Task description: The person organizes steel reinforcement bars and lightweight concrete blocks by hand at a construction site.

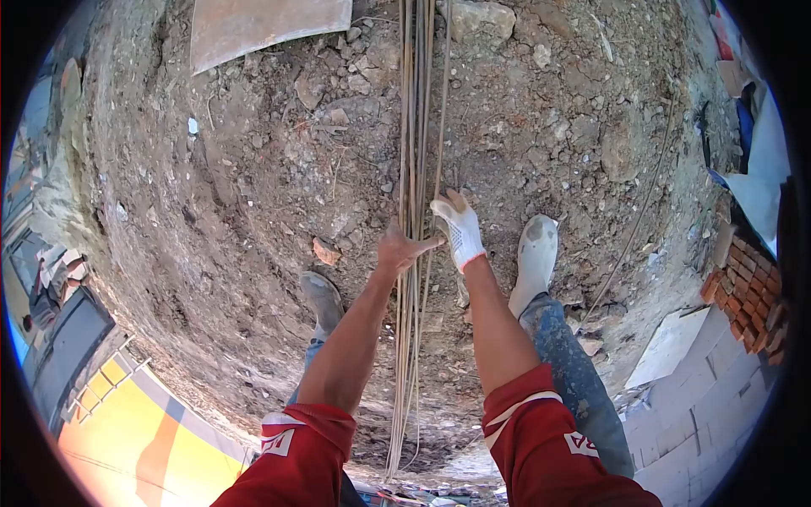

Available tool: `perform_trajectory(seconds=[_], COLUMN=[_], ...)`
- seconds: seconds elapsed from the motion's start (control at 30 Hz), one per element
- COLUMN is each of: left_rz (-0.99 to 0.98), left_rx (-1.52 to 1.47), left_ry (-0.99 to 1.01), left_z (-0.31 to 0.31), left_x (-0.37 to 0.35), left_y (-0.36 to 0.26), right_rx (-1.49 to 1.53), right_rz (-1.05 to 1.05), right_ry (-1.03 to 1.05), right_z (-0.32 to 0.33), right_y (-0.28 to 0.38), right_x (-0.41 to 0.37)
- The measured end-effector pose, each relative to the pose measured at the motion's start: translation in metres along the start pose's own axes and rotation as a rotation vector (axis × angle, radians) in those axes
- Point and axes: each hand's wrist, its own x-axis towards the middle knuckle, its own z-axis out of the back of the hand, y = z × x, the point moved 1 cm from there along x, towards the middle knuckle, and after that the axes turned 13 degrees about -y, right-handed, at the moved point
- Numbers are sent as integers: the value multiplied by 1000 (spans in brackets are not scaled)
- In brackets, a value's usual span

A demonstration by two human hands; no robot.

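A bundle of long, thin rebar rods [414,110] runs up and down the middle of the head view, lying along the dirt between my feet. My left hand [401,249] is bare and closed around the bundle, its thumb stretched across the rods and its other fingers partly hidden. Just to the right, my right hand [460,230] wears a white knitted glove with bare fingertips showing. Its fingers are curled on a single rebar rod [443,110] that stands a little apart from the bundle's right side.
Rough soil with stones surrounds my boots [536,253]. A pale curved sheet [270,29] lies at the top, and a large rock [480,21] is beside the rods. Stacked red bricks [748,291] and grey blocks [701,406] stand right; a ladder [106,384] is lower left.
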Motion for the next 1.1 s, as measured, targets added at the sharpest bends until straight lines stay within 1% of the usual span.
perform_trajectory(seconds=[0.03,0.1,0.13,0.2,0.23,0.27,0.3,0.33,0.37,0.43,0.47,0.53,0.57,0.6,0.63,0.67,0.7,0.77,0.8,0.83,0.87,0.9,0.97,1.03,1.07,1.1], left_rz=[15,44,38,88,119,128,119,125,125,135,100,81,81,64,45,119,121,-133,6,-3,-65,-126,-58,-4,-81,-80], left_rx=[-7,2,-377,-369,-366,-238,-254,-206,-157,-189,-217,-210,-214,-406,-602,-197,-213,93,82,75,173,272,74,-64,-122,-98], left_ry=[6,-51,-69,-87,-108,-200,-197,-202,-205,-191,-150,-23,-13,27,65,96,111,-111,144,142,163,179,304,280,149,-16], left_z=[-5,-15,-22,-32,-36,-31,-22,-9,-2,-3,-5,-11,-22,-33,-43,-50,-62,-84,-87,-82,-71,-57,-7,50,84,128], left_x=[1,7,5,5,4,-8,-16,-30,-41,-57,-66,-84,-91,-98,-100,-99,-104,-109,-116,-128,-139,-145,-150,-155,-158,-171], left_y=[7,21,24,31,32,18,3,-11,-20,-18,-23,-26,-26,-33,-40,-41,-44,-47,-43,-40,-39,-37,-22,9,29,37], right_rx=[-131,-358,-369,-337,-349,-314,-274,-187,-196,-214,-195,-252,-286,-292,-390,-491,-899,-1441,-1464,-1477,-1499,-1536,-1564,-1626,-1651,-1679], right_rz=[45,88,91,132,134,135,139,143,150,118,131,208,262,272,351,426,537,493,384,274,313,422,339,299,385,476], right_ry=[-14,145,93,-5,-4,-16,-30,21,14,-148,-185,-270,-320,-336,-423,-510,-631,-713,-570,-424,-379,-394,-196,-94,-56,-20], right_z=[-19,-50,-61,-73,-76,-74,-71,-68,-66,-67,-59,-38,-28,-18,-8,2,2,20,29,37,42,47,49,51,54,55], right_y=[25,48,45,34,28,24,22,20,29,50,46,57,63,62,63,64,81,74,70,64,54,46,62,74,78,85], right_x=[1,13,21,22,18,19,21,17,3,-33,-35,-58,-64,-64,-61,-58,-73,-63,-57,-52,-54,-59,-77,-106,-123,-145])
